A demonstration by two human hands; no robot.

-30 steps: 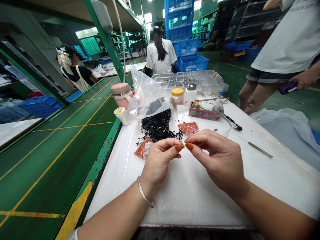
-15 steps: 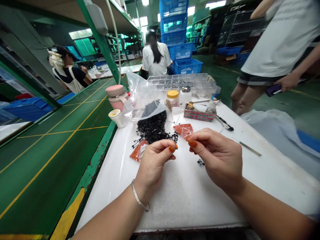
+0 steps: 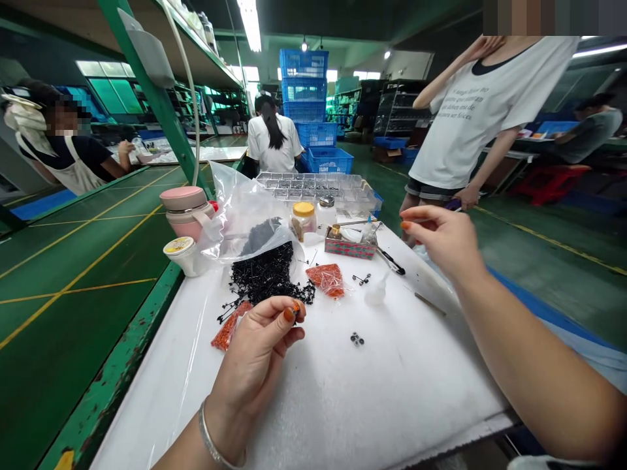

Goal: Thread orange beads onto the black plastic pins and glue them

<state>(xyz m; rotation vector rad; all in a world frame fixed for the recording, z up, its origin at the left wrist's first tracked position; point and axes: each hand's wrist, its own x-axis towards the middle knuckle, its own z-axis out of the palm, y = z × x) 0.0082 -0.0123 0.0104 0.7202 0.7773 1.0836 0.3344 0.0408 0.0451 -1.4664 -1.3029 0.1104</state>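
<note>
Over the white tabletop, my left hand pinches a tiny piece that is partly hidden by the fingertips. My right hand is raised over the table's right edge, thumb and forefinger nearly together; whatever they hold, if anything, is too small to make out. Beyond my left hand lies a pile of black stemmed parts spilling from a clear bag. One bag of orange bits lies right of the pile, another beside my left hand. Several small round pieces sit between my hands.
A small translucent bottle, patterned box, black cutter, yellow-lidded jar and pink container stand or lie around. Behind is a compartment tray. A person stands at the right; others sit farther off.
My right hand has moved away from my left, up and to the right. The view has turned, uncovering the small bottle and the round pieces. The standing person now faces more toward the table.
</note>
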